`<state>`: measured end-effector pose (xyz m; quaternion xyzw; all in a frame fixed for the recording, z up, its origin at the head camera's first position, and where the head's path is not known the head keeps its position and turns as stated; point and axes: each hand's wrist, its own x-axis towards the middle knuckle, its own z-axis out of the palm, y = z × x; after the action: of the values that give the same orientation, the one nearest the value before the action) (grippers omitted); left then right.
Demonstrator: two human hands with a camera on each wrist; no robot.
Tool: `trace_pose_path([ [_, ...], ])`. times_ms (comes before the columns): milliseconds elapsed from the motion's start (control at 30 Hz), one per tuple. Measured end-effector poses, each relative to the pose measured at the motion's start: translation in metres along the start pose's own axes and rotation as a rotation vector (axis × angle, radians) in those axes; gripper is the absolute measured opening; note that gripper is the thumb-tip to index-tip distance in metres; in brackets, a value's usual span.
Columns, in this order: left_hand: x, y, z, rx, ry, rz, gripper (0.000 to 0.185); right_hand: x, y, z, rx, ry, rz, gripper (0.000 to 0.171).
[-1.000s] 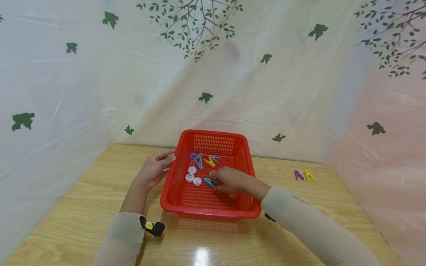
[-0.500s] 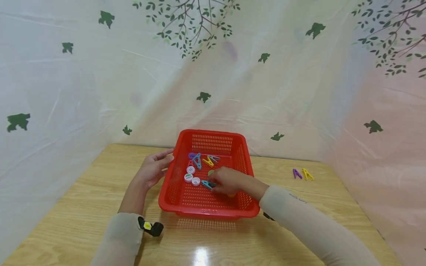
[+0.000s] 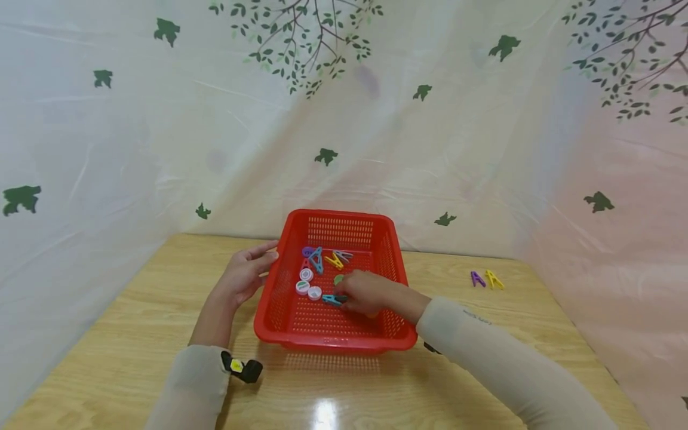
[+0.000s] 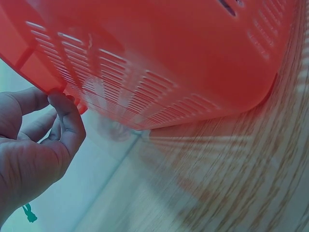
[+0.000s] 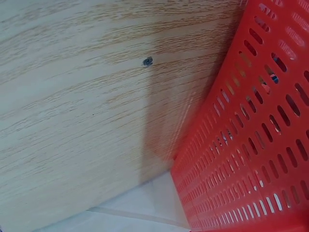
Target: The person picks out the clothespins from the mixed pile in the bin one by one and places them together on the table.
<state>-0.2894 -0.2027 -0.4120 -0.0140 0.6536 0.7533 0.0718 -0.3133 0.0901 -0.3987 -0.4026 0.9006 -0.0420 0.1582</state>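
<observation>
Inside the red basket (image 3: 333,343), my right hand (image 3: 369,291) pinches a teal clip (image 3: 331,300) (left hand (image 3: 242,276) gripping the rim (image 3: 266,292)); two clips (image 3: 493,278) lie outside, other clips (image 3: 334,261) remain.

Over behind the wooden bench (image 3: 123,334) hangs a pale sheet (image 3: 258,131) dotted with green leaf shapes (image 3: 326,156), leafy branches (image 3: 320,30) high above the bench.

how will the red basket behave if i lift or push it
The red basket is probably light for its size, since its walls look thin and full of slots. It seems fairly stiff, as the rim and walls hold an even shape. Tilting it might make the white discs and yellow clip slide, since they appear to lie loose on its floor.
</observation>
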Motion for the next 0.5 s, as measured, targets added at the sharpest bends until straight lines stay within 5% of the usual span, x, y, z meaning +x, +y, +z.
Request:
trace_pose_path([
  [500, -0.0025, 0.0008, 0.001, -0.013, 0.0, 0.0, 0.055, -0.0039, -0.0016, -0.0023, -0.008, 0.048, -0.039, 0.026],
])
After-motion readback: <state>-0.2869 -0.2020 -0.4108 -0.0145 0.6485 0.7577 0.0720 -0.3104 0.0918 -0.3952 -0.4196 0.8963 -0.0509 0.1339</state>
